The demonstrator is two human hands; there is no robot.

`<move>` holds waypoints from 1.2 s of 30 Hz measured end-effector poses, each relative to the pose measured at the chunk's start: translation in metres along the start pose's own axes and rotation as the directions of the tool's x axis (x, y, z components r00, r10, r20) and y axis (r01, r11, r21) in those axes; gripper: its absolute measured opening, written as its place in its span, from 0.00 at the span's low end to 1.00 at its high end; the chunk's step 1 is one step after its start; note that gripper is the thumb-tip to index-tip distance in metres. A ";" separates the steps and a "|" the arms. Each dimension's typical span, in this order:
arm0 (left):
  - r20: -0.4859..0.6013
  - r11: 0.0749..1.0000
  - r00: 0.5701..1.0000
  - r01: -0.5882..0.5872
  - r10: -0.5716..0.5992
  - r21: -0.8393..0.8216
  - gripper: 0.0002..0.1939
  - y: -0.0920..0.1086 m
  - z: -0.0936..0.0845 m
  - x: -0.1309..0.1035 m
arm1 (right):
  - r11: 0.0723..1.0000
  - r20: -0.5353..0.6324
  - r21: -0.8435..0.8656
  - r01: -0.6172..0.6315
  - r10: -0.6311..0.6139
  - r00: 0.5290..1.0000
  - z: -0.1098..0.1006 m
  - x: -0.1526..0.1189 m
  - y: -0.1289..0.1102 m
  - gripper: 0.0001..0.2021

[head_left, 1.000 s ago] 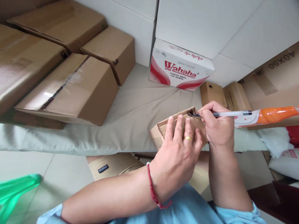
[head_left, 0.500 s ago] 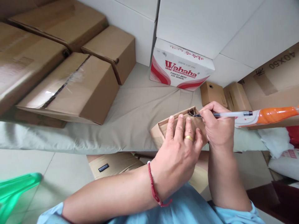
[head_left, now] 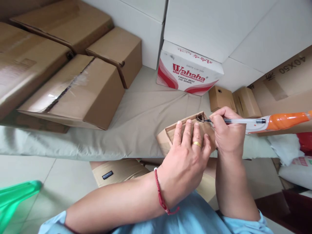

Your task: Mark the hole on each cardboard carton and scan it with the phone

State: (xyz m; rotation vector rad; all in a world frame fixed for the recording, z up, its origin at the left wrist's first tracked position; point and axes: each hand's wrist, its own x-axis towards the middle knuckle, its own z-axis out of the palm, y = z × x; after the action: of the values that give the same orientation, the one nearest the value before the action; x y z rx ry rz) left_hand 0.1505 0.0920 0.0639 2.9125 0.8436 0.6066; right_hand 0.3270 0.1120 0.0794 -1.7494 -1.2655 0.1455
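A small cardboard box point(head_left: 163, 141) lies tilted at the front edge of the cloth-covered surface. My left hand point(head_left: 187, 156) rests on its top with fingers spread flat; a gold ring is on one finger. My right hand point(head_left: 229, 135) is closed around a pen point(head_left: 240, 121), whose tip touches a dark, scribbled patch point(head_left: 200, 117) at the box's far corner. The patch looks dark and rough. My left fingers and palm cover much of the box top.
Several larger cardboard boxes point(head_left: 99, 94) stand at the left. A white and red Wahaha box point(head_left: 188, 71) is against the wall, with two small boxes point(head_left: 221, 98) beside it. An orange-and-white bottle-like object point(head_left: 285, 121) lies right of my right hand. Green plastic point(head_left: 17, 198) is at lower left.
My right hand and the pen have shifted very slightly to the right and down. My left hand stays in place on the box.
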 end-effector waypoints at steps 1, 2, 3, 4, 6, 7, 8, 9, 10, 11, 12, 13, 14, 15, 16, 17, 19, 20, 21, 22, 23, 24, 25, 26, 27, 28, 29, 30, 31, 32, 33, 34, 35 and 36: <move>-0.008 1.000 1.000 0.001 -0.001 0.002 0.27 0.000 0.000 0.000 | 1.000 0.006 0.005 0.002 -0.002 1.000 0.000 0.000 0.000 0.08; -0.017 1.000 1.000 0.002 -0.002 0.004 0.27 0.000 0.001 0.000 | 1.000 0.019 0.008 0.002 -0.002 1.000 0.000 0.000 0.000 0.08; -0.026 1.000 1.000 0.003 -0.003 0.005 0.27 0.000 0.001 0.000 | 1.000 0.030 0.008 -0.003 0.003 1.000 0.000 -0.001 0.000 0.08; -0.031 1.000 0.999 0.004 -0.003 0.005 0.27 0.000 0.001 0.000 | 1.000 0.036 0.003 -0.010 0.010 0.999 0.000 -0.001 -0.001 0.08; -0.034 1.000 0.999 0.005 -0.004 0.006 0.26 0.000 0.001 0.000 | 1.000 0.022 -0.015 -0.021 0.021 1.000 0.000 0.000 -0.001 0.08; -0.036 1.000 0.999 0.005 -0.004 0.005 0.26 0.000 0.001 0.000 | 1.000 0.006 -0.021 -0.021 0.021 1.000 0.000 0.000 -0.001 0.07; -0.037 1.000 0.999 0.004 -0.003 0.002 0.26 0.000 0.001 0.000 | 1.000 -0.008 -0.024 -0.016 0.016 1.000 0.001 0.000 -0.001 0.07; -0.037 1.000 0.999 0.003 -0.003 0.000 0.26 0.000 0.001 0.000 | 1.000 -0.019 -0.021 -0.010 0.009 1.000 0.001 0.000 -0.001 0.07; -0.037 1.000 0.999 0.003 -0.003 -0.002 0.26 0.000 0.001 0.000 | 1.000 -0.020 -0.016 -0.004 0.003 1.000 0.000 0.000 -0.001 0.08; -0.034 1.000 0.999 0.002 -0.002 -0.004 0.26 0.000 0.001 0.000 | 1.000 -0.011 -0.009 0.000 -0.001 1.000 0.000 0.000 0.000 0.08; -0.031 1.000 1.000 0.002 -0.002 -0.004 0.26 0.000 0.001 0.000 | 1.000 0.002 -0.007 0.001 -0.001 1.000 0.000 0.000 0.000 0.07; -0.027 1.000 1.000 0.002 -0.002 -0.003 0.26 0.000 0.001 0.000 | 1.000 0.013 -0.014 -0.002 0.002 1.000 0.000 0.000 0.000 0.07; -0.027 1.000 1.000 0.003 -0.003 -0.001 0.26 -0.001 0.001 0.000 | 1.000 0.017 -0.025 -0.005 0.005 1.000 -0.001 0.000 0.001 0.07; -0.027 1.000 1.000 0.005 -0.005 0.001 0.26 -0.001 0.001 0.000 | 0.999 0.011 -0.036 -0.004 0.005 1.000 0.000 0.000 0.001 0.07; -0.029 1.000 1.000 0.007 -0.007 0.003 0.26 0.000 0.001 0.000 | 0.999 -0.004 -0.039 0.001 -0.001 1.000 0.000 0.000 0.002 0.07; -0.031 1.000 0.999 0.008 -0.008 0.006 0.26 0.000 0.001 0.000 | 1.000 -0.028 -0.027 0.006 -0.007 1.000 0.000 0.000 0.003 0.07; -0.032 1.000 0.999 0.008 -0.008 0.008 0.25 0.000 0.000 0.000 | 0.999 -0.075 0.039 0.009 -0.006 0.997 0.001 -0.001 0.006 0.05; -0.033 1.000 0.999 0.007 -0.007 0.007 0.25 0.000 0.000 0.000 | 0.997 -0.093 0.080 0.009 -0.001 0.996 0.002 -0.001 0.007 0.03; -0.034 1.000 0.999 0.006 -0.006 0.006 0.25 0.000 0.000 0.000 | 0.993 -0.103 0.118 0.009 0.003 0.995 0.003 -0.001 0.009 0.04; -0.035 1.000 0.999 0.006 -0.006 0.003 0.25 0.000 0.000 0.000 | 0.989 -0.104 0.149 0.013 0.003 0.995 0.003 -0.002 0.011 0.07; -0.034 1.000 0.999 0.006 -0.006 0.000 0.25 0.000 0.000 0.000 | 0.985 -0.094 0.169 0.019 -0.003 0.996 0.003 -0.002 0.012 0.10; -0.031 1.000 0.999 0.006 -0.006 -0.003 0.25 0.000 0.000 0.000 | 0.983 -0.080 0.180 0.025 -0.011 0.997 0.004 -0.002 0.014 0.12; -0.028 1.000 1.000 0.006 -0.006 -0.006 0.25 0.000 0.000 0.000 | 0.983 -0.063 0.182 0.027 -0.015 0.998 0.003 -0.002 0.015 0.14; -0.026 1.000 1.000 0.007 -0.007 -0.008 0.25 0.000 0.000 0.000 | 0.984 -0.044 0.175 0.021 -0.013 0.999 0.003 -0.002 0.015 0.14; -0.025 1.000 1.000 0.006 -0.006 -0.009 0.25 0.000 0.000 0.000 | 0.986 -0.025 0.164 0.010 -0.006 1.000 0.002 -0.002 0.016 0.14; -0.028 1.000 1.000 0.005 -0.005 -0.010 0.25 0.000 -0.001 0.000 | 0.989 -0.012 0.147 -0.002 0.004 1.000 0.002 -0.002 0.016 0.13; -0.032 1.000 0.999 0.005 -0.005 -0.009 0.26 0.000 -0.001 0.000 | 0.992 -0.008 0.128 -0.013 0.014 1.000 0.002 -0.002 0.015 0.13; -0.035 1.000 0.999 0.004 -0.004 -0.006 0.26 0.000 -0.001 0.000 | 0.994 -0.012 0.105 -0.025 0.026 1.000 0.001 -0.002 0.014 0.12; -0.037 1.000 0.999 0.004 -0.004 -0.004 0.26 0.000 -0.001 0.000 | 0.996 -0.022 0.078 -0.037 0.039 0.999 0.001 -0.002 0.013 0.09; -0.038 1.000 0.999 0.003 -0.003 -0.002 0.27 0.000 -0.001 0.000 | 0.998 -0.038 0.050 -0.049 0.051 0.998 0.001 -0.003 0.012 0.06; -0.038 1.000 0.999 0.003 -0.003 0.000 0.27 0.000 -0.001 0.000 | 0.998 -0.052 0.024 -0.060 0.061 0.997 0.000 -0.003 0.010 0.04; -0.039 1.000 0.999 0.004 -0.004 0.001 0.27 0.000 -0.001 0.000 | 0.998 -0.061 0.006 -0.067 0.067 0.996 0.000 -0.003 0.009 0.03; -0.042 1.000 0.999 0.004 -0.004 0.001 0.27 0.000 -0.001 0.000 | 0.998 -0.058 -0.002 -0.069 0.069 0.996 0.000 -0.003 0.008 0.02; -0.044 1.000 0.999 0.003 -0.003 -0.001 0.27 0.000 0.000 0.000 | 0.998 -0.050 -0.006 -0.065 0.064 0.997 -0.001 -0.003 0.007 0.03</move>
State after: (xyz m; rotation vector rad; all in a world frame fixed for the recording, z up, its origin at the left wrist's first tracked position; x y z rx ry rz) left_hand 0.1502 0.0922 0.0639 2.9072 0.8514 0.6730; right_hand 0.3309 0.1089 0.0732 -1.7908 -1.1755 0.1334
